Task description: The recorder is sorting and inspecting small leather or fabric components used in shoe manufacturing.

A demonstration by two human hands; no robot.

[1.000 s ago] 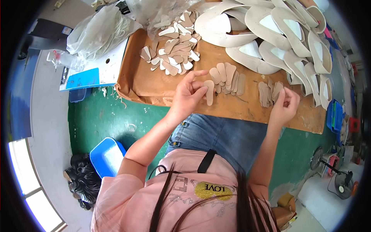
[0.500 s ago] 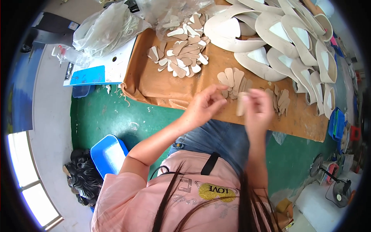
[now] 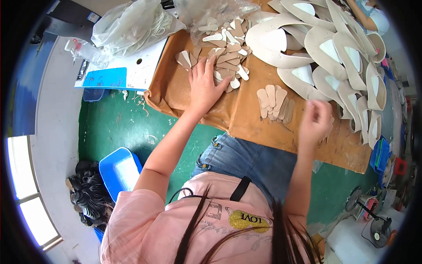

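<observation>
My left hand (image 3: 205,86) lies on the near edge of a loose heap of small tan and white tongue-shaped pieces (image 3: 229,57), its fingers stretched out. Off to the right, my right hand (image 3: 317,119) hovers by the table's front with its fingers curled in. Whatever they hold, if anything, is hidden. Behind that hand a second small group of tan pieces (image 3: 330,125) is mostly covered. Between my hands a neater, overlapping stack of tan pieces (image 3: 273,100) rests on the brown-covered table (image 3: 255,127).
Beige shoe uppers (image 3: 323,48) with white patches crowd the table's far right. Clear plastic bags (image 3: 132,28) and a blue sheet (image 3: 105,78) are at the back left. On the green floor stand a blue bin (image 3: 121,169) and a black heap (image 3: 90,191). Another person's arm (image 3: 362,15) shows far right.
My left hand has gone from the middle stack to the heap at the back left, its fingers spreading. My right hand has moved right, from the stack toward the right-hand group.
</observation>
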